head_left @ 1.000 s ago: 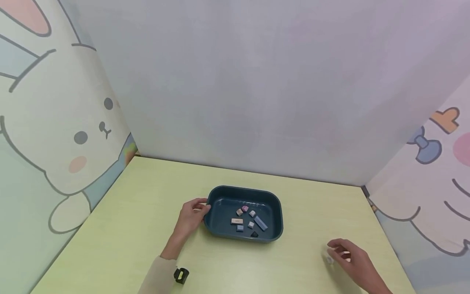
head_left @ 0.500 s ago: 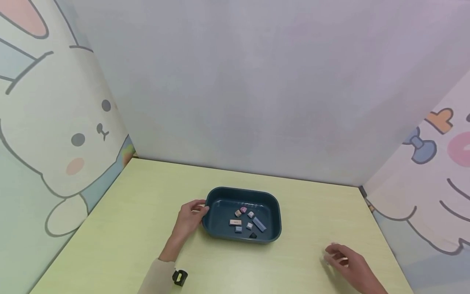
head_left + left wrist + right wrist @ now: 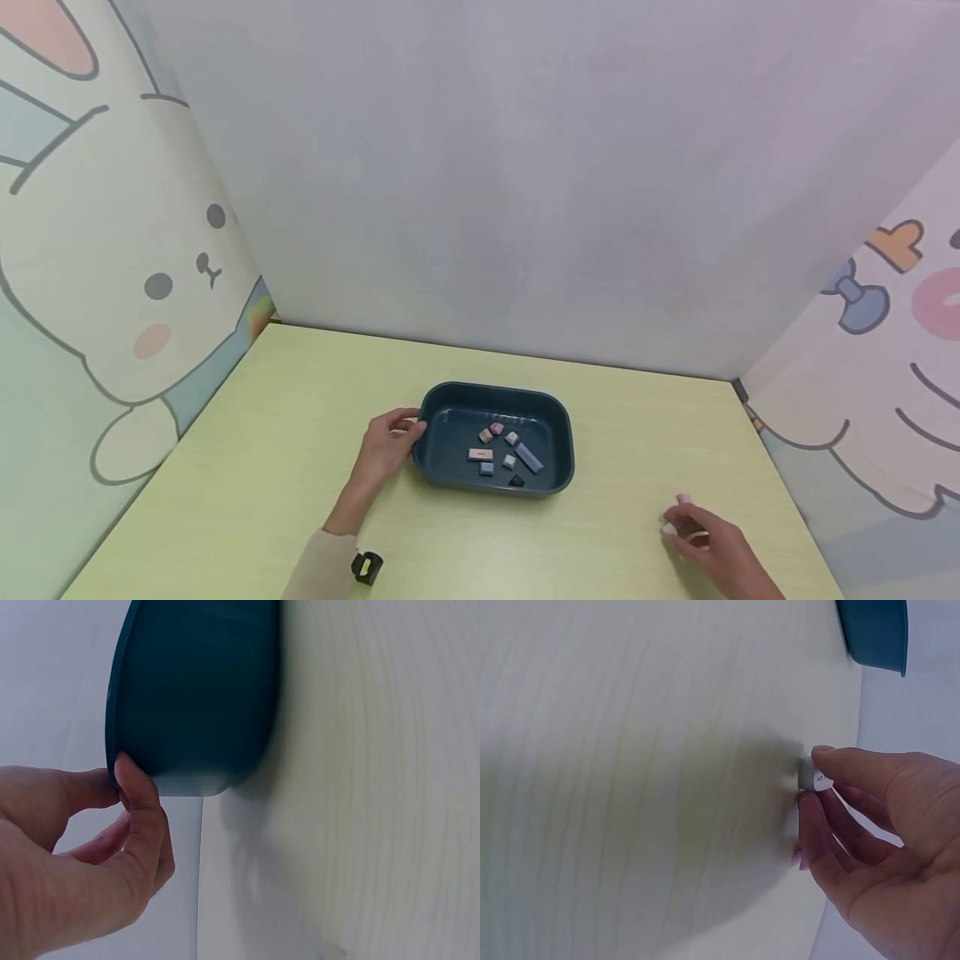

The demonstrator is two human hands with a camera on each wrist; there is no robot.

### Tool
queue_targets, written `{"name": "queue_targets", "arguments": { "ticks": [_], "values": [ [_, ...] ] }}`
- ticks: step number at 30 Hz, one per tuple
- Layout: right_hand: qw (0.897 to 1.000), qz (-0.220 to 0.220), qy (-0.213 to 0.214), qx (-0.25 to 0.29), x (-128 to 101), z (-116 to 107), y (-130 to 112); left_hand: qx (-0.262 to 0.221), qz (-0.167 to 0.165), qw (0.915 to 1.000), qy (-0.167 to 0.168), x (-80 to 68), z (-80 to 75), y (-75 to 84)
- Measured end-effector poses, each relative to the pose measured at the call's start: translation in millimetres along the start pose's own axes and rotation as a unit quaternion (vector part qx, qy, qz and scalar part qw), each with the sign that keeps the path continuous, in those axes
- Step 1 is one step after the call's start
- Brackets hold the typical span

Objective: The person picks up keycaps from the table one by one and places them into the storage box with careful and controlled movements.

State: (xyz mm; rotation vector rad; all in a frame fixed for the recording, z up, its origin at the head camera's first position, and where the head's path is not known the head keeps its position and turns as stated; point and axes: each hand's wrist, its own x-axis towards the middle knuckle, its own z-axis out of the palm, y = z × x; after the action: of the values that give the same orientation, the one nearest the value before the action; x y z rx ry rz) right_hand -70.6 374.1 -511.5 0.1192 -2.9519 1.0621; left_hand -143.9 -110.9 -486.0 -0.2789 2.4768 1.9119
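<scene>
A dark teal plastic tray (image 3: 450, 398) with rounded corners sits at the centre of the pale yellow-green bench (image 3: 262, 467). Inside it lie seven small keycap-like pieces (image 3: 500, 454): pink, tan, blue, grey and one black; their markings are too small to read.

The left hand (image 3: 386, 446) pinches the tray's left rim between thumb and curled fingers. In the lower right of the head view, well apart from the tray, the right hand (image 3: 708, 546) pinches a small white keycap-like piece (image 3: 812, 777) between thumb and forefinger, just at the bench surface; whether it touches the bench cannot be told. The right wrist is cut off by the frame edge.

Panels printed with a cartoon rabbit (image 3: 135, 275) wall in the bench.
</scene>
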Motion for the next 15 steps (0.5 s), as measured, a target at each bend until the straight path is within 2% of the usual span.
{"name": "queue_targets", "arguments": {
  "ticks": [10, 15],
  "values": [
    [1.0, 0.021, -0.004, -0.005, 1, -5, -8, -0.001, 0.0, 1.0, 0.0, 0.2, -0.8, 1.0],
    [1.0, 0.014, 0.004, -0.01, 5, -8, -12, 0.006, 0.002, 1.0, 0.001, 0.8, -0.1, 1.1]
  ]
}}
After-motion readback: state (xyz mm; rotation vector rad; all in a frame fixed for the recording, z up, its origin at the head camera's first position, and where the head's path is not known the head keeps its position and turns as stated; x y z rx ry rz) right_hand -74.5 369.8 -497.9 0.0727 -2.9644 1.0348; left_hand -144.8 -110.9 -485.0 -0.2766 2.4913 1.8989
